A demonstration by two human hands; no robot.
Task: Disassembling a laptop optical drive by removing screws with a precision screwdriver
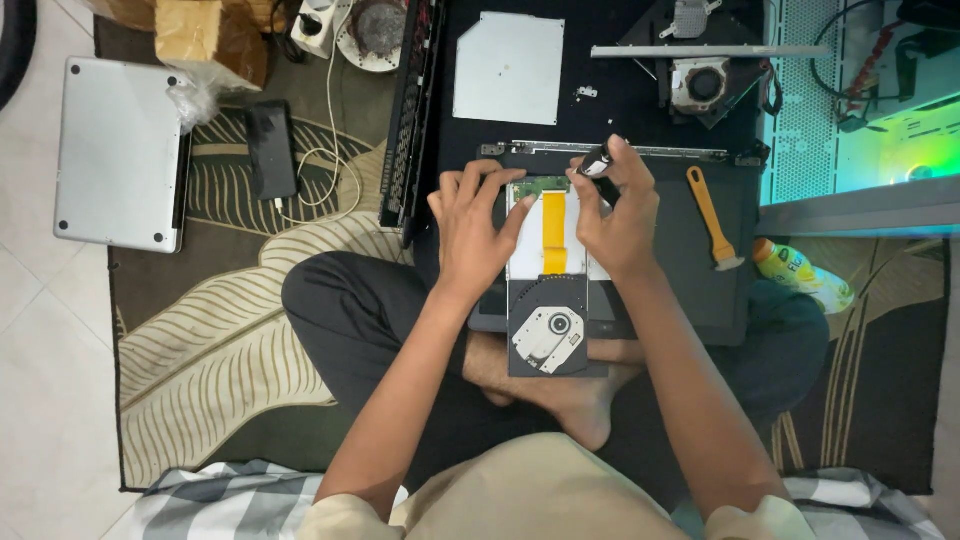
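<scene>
Opened optical drive (548, 300), yellow ribbon cable (554, 232), flat on dark laptop base (690, 270), perhaps unscrewed

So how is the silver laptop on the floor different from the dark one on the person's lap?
The silver laptop lies closed and whole, untouched on the tiles. The dark laptop lies opened up under both hands, with an optical drive on it. The silver one looks lighter and cleaner. Both lie flat.

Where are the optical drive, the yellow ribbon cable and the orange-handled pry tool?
optical drive (548, 335), head view, on its round disc tray
yellow ribbon cable (554, 232), head view, on the middle of the strip
orange-handled pry tool (706, 211), head view, on the handle
</scene>
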